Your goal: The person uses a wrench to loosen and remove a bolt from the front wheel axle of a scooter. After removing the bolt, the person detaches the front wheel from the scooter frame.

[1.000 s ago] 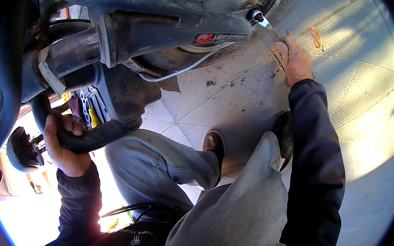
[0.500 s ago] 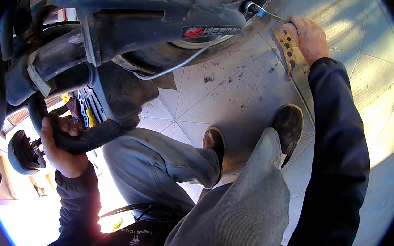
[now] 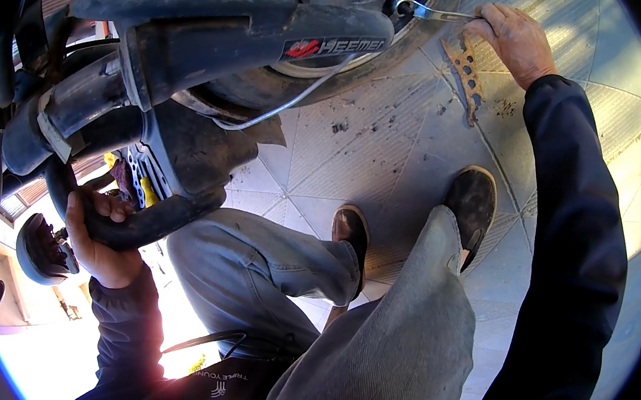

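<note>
At the top right my right hand (image 3: 514, 47) is closed on the free end of a silver wrench (image 3: 448, 15). The wrench's other end sits on a nut beside the motorcycle wheel (image 3: 339, 82), just past the tip of a black exhaust muffler (image 3: 251, 35) with a sticker. On the lower left, my left hand (image 3: 105, 253) is wrapped round a thick black curved tube (image 3: 168, 220) of the motorcycle. A rusty perforated metal plate (image 3: 467, 83) lies on the floor below the right hand.
A bent grey metal rod (image 3: 291, 105) runs beneath the muffler. Dirt crumbs are scattered over the tiled floor (image 3: 371, 158). My shoes (image 3: 470, 207) and bent knees are close to the machine. Tools with a yellow handle (image 3: 148, 191) show behind the black tube; a round dark lamp-like part (image 3: 45, 251) hangs at left.
My right hand has moved right and slightly up, swinging the wrench's free end up so it lies nearly level. More of the rusty plate shows. The left hand keeps its grip.
</note>
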The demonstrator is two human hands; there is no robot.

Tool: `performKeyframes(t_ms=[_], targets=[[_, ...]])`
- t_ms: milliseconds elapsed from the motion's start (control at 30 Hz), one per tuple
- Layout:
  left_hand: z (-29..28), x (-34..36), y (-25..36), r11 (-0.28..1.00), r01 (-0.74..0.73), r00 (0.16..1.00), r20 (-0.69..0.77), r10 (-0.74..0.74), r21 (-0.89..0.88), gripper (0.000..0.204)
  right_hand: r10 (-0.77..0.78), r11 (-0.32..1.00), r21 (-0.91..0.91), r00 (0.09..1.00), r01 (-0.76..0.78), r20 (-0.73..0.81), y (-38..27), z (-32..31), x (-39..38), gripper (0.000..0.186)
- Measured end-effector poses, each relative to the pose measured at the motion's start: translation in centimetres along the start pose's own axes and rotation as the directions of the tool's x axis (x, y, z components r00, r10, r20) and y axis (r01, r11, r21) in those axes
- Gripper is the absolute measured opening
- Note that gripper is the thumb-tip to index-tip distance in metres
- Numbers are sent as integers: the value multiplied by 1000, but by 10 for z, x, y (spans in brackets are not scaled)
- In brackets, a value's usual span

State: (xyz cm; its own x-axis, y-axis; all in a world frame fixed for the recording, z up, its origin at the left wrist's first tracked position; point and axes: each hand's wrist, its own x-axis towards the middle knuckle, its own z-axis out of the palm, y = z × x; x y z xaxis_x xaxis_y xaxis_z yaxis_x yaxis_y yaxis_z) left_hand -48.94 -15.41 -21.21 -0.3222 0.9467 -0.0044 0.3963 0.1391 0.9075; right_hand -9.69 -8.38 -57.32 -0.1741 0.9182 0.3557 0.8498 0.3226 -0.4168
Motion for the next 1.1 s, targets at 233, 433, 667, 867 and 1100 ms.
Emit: performKeyframes(t_ms=[233, 433, 667, 867, 1100], targets=[[0, 0, 0, 1000, -18, 1000, 11, 18, 9, 24, -55, 998, -28, 998, 54, -43, 2, -20, 12, 26], [-1, -1, 0, 1000, -19, 1000, -3, 20, 13, 24, -13, 987, -155, 995, 29, 103, -3, -40, 23, 33], [1, 1, 0, 999, -36, 999, 22, 35, 35, 24, -47, 984, -165, 993, 64, 104, 0, -55, 29, 33], [-1, 0, 0, 999, -30, 999, 24, 29, 32, 24, -79, 979, -184, 995, 88, 55, -3, -66, 35, 33], [-1, 1, 0, 999, -25, 999, 28, 24, 22, 22, -40, 983, -174, 995, 56, 96, -12, -73, 29, 29]])
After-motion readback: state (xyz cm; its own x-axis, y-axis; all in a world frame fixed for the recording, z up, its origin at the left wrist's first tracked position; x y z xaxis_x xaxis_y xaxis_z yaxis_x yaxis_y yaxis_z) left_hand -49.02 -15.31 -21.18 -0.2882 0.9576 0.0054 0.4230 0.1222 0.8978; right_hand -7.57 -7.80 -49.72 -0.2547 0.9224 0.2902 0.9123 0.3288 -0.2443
